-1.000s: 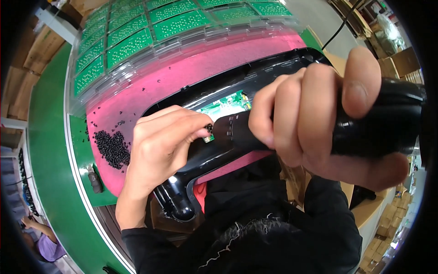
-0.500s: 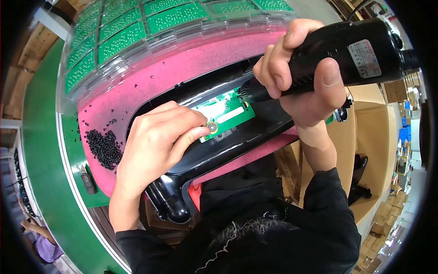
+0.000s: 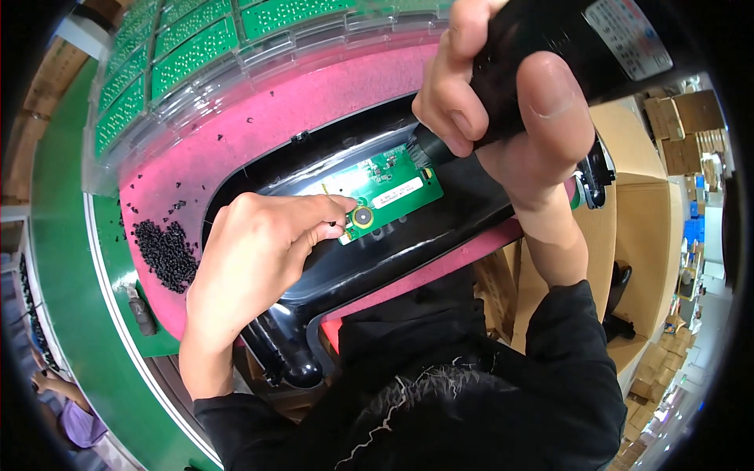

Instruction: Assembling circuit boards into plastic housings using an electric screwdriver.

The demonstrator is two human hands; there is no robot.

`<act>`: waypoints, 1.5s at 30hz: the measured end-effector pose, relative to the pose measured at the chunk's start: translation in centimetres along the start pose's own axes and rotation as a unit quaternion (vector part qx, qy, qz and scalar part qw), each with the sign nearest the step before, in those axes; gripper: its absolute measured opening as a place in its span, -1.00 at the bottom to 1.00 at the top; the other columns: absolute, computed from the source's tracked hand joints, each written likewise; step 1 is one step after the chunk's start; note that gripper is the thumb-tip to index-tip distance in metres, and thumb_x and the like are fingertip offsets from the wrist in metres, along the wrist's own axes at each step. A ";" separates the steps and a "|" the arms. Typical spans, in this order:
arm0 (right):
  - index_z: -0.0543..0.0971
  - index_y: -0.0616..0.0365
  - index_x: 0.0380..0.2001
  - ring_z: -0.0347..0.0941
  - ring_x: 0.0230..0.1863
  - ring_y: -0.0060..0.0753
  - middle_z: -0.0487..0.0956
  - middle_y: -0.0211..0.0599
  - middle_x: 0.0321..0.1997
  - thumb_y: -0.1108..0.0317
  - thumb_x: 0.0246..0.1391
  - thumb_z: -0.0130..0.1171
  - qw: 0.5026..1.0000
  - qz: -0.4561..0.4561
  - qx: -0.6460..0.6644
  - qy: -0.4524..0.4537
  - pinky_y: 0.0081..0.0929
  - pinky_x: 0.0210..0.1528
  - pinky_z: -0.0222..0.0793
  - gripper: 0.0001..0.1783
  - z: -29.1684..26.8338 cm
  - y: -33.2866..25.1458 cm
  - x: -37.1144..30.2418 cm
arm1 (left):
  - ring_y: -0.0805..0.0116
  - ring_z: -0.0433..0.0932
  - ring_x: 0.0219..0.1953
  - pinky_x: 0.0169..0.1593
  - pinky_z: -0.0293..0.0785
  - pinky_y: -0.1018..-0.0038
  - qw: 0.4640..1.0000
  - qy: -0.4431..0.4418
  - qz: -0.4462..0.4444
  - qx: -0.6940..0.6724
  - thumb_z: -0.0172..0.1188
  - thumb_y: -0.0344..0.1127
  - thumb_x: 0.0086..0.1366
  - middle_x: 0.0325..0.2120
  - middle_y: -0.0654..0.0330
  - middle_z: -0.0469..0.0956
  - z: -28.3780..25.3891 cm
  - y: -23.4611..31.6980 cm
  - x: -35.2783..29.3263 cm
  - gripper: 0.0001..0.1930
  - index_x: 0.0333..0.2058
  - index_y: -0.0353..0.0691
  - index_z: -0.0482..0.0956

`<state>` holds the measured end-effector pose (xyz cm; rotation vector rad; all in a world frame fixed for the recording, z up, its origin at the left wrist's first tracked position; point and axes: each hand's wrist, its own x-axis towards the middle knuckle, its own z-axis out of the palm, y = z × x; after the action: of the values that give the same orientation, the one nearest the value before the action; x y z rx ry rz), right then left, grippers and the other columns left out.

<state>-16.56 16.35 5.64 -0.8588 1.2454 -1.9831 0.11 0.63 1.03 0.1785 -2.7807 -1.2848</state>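
Note:
My right hand (image 3: 526, 133) is wrapped round a black electric screwdriver (image 3: 569, 31). Its tip reaches the upper right corner of a green circuit board (image 3: 400, 206). The board lies inside a long, glossy black plastic housing (image 3: 471, 200). At the board's lower left corner, beside a round gold-ringed part, my left hand (image 3: 255, 243) has thumb and forefinger pinched together. A small black screw (image 3: 333, 224) shows between those fingertips. The left palm and remaining fingers are hidden under the hand.
A heap of small black screws (image 3: 165, 255) lies on the pink mat (image 3: 267, 125). Clear trays of green boards (image 3: 192, 78) stand behind. A dark stubby tool (image 3: 141, 314) rests at left. To the right is a cardboard box (image 3: 640, 259); another person in purple (image 3: 78, 424) is far left.
The screwdriver and my right hand look larger and higher in view, with the tip still at the board's corner. My left fingertips have shifted slightly left, and a screw now shows between them.

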 end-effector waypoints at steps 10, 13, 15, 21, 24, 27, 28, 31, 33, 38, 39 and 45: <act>0.38 0.09 -0.03 0.24 -0.66 -0.59 0.40 -0.47 -0.59 -0.34 0.17 0.09 0.966 -0.210 -0.048 -0.145 -0.52 -0.50 0.21 -0.31 -1.4 2.2 0.4 | 0.30 0.66 -0.50 -0.41 0.58 0.47 0.996 0.029 0.083 -0.013 0.27 -0.59 0.18 -0.32 0.03 0.72 0.5 -0.9 0.0 -0.97 -0.38 -0.41 0.64; 0.37 0.02 0.01 0.30 -0.63 -0.59 0.46 -0.51 -0.53 -0.37 0.12 0.13 0.944 -0.232 -0.036 -0.233 -0.49 -0.50 0.23 -0.29 -1.2 1.4 0.6 | 0.41 0.63 -0.53 -0.46 0.54 0.53 0.991 0.030 0.055 -0.120 0.27 -0.61 0.19 -0.37 0.06 0.72 0.4 -0.4 0.1 -0.93 -0.33 -0.40 0.68; 0.37 0.03 0.01 0.31 -0.63 -0.59 0.46 -0.51 -0.52 -0.35 0.12 0.14 0.938 -0.242 -0.023 -0.246 -0.50 -0.51 0.25 -0.29 -0.9 1.5 0.8 | 0.52 0.56 -0.55 -0.50 0.48 0.58 0.987 0.035 0.054 -0.150 0.30 -0.62 0.17 -0.42 0.10 0.70 -0.2 -0.2 0.0 -0.90 -0.31 -0.42 0.69; 0.37 0.04 0.01 0.36 -0.62 -0.61 0.49 -0.51 -0.51 -0.30 0.11 0.19 0.921 -0.271 0.003 -0.280 -0.53 -0.53 0.29 -0.32 -0.2 1.4 1.1 | 0.22 0.72 -0.39 -0.27 0.61 0.45 0.980 0.017 0.005 -0.200 0.34 -0.54 0.15 -0.42 0.00 0.71 -0.8 0.2 0.0 -0.90 -0.32 -0.37 0.71; 0.36 0.04 0.01 0.38 -0.62 -0.62 0.50 -0.51 -0.50 -0.27 0.11 0.22 0.912 -0.283 0.017 -0.297 -0.55 -0.53 0.32 -0.32 0.2 1.4 1.2 | 0.25 0.72 -0.40 -0.29 0.61 0.45 0.983 0.020 0.016 -0.181 0.32 -0.56 0.15 -0.44 0.00 0.71 -0.7 0.2 0.0 -0.91 -0.33 -0.38 0.71; 0.36 0.05 0.01 0.40 -0.62 -0.62 0.52 -0.51 -0.50 -0.25 0.11 0.24 0.902 -0.296 0.030 -0.313 -0.56 -0.54 0.34 -0.33 0.3 1.5 1.5 | 0.26 0.72 -0.41 -0.30 0.61 0.47 0.980 0.016 -0.005 -0.200 0.31 -0.57 0.16 -0.46 0.01 0.71 -0.7 0.1 0.0 -0.92 -0.34 -0.39 0.71; 0.36 0.05 0.01 0.41 -0.62 -0.63 0.52 -0.51 -0.49 -0.24 0.10 0.25 0.898 -0.301 0.033 -0.319 -0.57 -0.54 0.35 -0.34 0.4 1.4 1.5 | 0.26 0.72 -0.41 -0.30 0.61 0.47 0.980 0.018 -0.004 -0.200 0.31 -0.57 0.16 -0.46 0.01 0.71 -0.8 0.2 -0.1 -0.92 -0.34 -0.39 0.71; 0.36 0.05 0.00 0.43 -0.62 -0.64 0.53 -0.52 -0.49 -0.21 0.10 0.27 0.887 -0.315 0.043 -0.336 -0.59 -0.55 0.37 -0.34 0.6 1.3 1.6 | 0.27 0.73 -0.41 -0.31 0.60 0.47 0.977 0.020 -0.013 -0.214 0.29 -0.57 0.18 -0.46 0.02 0.71 -1.1 0.5 -0.2 -0.93 -0.35 -0.39 0.71; 0.35 0.06 0.00 0.45 -0.62 -0.64 0.54 -0.52 -0.48 -0.19 0.10 0.29 0.880 -0.324 0.049 -0.344 -0.60 -0.56 0.39 -0.35 0.5 1.1 1.6 | 0.27 0.72 -0.42 -0.30 0.60 0.48 0.977 0.007 -0.001 -0.213 0.27 -0.57 0.19 -0.48 0.03 0.70 -1.2 0.6 0.1 -0.91 -0.32 -0.40 0.69; 0.35 0.07 0.00 0.49 -0.61 -0.65 0.56 -0.52 -0.47 -0.15 0.09 0.32 0.862 -0.346 0.068 -0.364 -0.62 -0.57 0.43 -0.35 0.6 1.1 1.5 | 0.34 0.66 -0.48 -0.36 0.53 0.49 0.983 -0.027 0.015 -0.183 0.27 -0.56 0.21 -0.57 0.08 0.64 -0.7 -0.3 0.0 -0.95 -0.34 -0.42 0.63; 0.35 0.07 0.00 0.49 -0.61 -0.65 0.56 -0.52 -0.47 -0.15 0.09 0.32 0.862 -0.346 0.068 -0.364 -0.62 -0.57 0.43 -0.35 0.2 1.8 1.6 | 0.43 0.61 -0.53 -0.42 0.47 0.51 0.986 -0.008 0.013 -0.166 0.29 -0.57 0.21 -0.62 0.12 0.60 -0.4 -0.5 -0.1 -0.96 -0.38 -0.44 0.61; 0.34 0.11 -0.01 0.36 -0.64 -0.63 0.47 -0.45 -0.53 -0.30 0.10 0.20 0.926 -0.245 0.016 -0.287 -0.58 -0.55 0.32 -0.28 -0.7 3.9 1.7 | 0.22 0.65 -0.51 -0.35 0.52 0.39 0.993 0.104 -0.052 0.028 0.23 -0.45 0.29 -0.59 0.02 0.60 -0.2 -0.4 0.0 -0.89 -0.37 -0.42 0.60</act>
<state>-17.47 14.04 2.14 -1.7127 0.6940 -1.8778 0.20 0.19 0.86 0.4397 -2.6625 -1.1354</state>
